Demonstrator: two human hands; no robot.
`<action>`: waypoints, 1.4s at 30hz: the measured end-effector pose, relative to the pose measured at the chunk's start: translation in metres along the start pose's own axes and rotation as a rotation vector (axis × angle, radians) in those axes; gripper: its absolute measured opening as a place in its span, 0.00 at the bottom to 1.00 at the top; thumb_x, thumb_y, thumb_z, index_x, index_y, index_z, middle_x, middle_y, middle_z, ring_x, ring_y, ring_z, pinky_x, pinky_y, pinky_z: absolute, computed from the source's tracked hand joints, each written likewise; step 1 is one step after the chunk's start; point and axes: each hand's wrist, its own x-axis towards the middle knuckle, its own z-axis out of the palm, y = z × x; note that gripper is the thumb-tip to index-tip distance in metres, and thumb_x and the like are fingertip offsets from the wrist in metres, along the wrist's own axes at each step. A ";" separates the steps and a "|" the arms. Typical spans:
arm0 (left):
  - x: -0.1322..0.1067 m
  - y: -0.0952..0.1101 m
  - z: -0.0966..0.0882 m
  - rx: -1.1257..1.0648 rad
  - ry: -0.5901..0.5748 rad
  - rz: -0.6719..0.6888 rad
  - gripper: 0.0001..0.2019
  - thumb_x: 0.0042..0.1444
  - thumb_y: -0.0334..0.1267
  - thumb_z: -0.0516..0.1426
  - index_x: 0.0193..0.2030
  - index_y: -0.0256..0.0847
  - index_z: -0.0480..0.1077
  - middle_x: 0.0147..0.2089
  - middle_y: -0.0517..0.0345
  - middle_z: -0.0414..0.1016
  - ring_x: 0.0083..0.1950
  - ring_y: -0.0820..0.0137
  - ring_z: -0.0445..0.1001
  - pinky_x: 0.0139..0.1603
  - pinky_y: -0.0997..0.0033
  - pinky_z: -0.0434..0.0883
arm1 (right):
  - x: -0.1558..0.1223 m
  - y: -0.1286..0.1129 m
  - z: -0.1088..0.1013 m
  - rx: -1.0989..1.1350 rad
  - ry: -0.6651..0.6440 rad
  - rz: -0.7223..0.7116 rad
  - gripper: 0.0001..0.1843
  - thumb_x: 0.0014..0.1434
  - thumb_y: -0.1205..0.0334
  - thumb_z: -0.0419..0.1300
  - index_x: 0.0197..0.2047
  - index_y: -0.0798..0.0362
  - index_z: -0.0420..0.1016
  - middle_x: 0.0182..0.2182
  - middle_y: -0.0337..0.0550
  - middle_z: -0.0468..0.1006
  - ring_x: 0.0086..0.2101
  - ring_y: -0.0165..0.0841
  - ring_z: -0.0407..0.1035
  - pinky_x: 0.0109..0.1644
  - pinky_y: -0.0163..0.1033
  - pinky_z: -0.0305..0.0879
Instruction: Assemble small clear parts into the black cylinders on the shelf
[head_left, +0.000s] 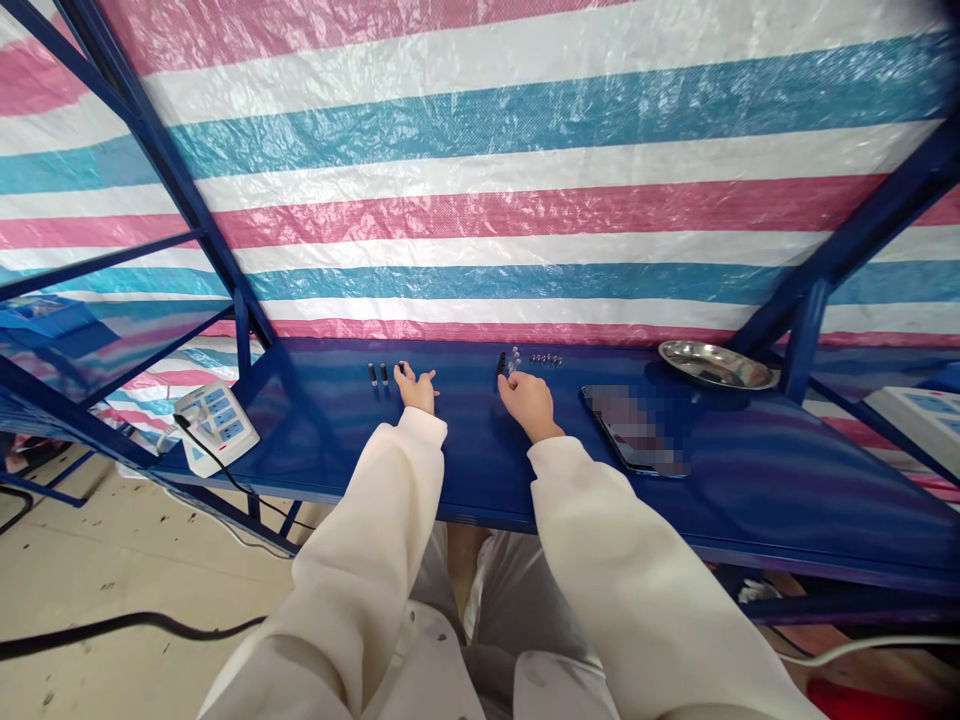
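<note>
My left hand (417, 390) is over the blue table, thumb and forefinger pinched round a small black cylinder (403, 369), its other fingers spread. Just left of it, two small black cylinders with silvery ends (385, 374) stand in a row. My right hand (528, 398) is closed, fingertips down beside some small black pieces (502, 362); whatever it pinches is hidden. Small clear pieces (514, 357) lie right behind those fingers. Farther right, several small shiny metal parts (546, 360) form a row.
A phone (626, 430) lies right of my right hand, and a shallow metal dish (716, 365) is at the back right. At the left end, a white power strip (217, 425) has a black cable. Blue frame posts and a striped sheet (480, 210) bound the table (472, 460).
</note>
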 end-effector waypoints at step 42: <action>-0.011 0.008 0.005 -0.128 -0.279 -0.103 0.20 0.39 0.48 0.64 0.24 0.38 0.59 0.17 0.69 0.64 0.10 0.84 0.53 0.13 0.80 0.46 | -0.006 -0.019 0.018 1.137 -0.209 -0.153 0.25 0.48 0.40 0.58 0.38 0.52 0.63 0.17 0.29 0.65 0.16 0.23 0.54 0.22 0.32 0.50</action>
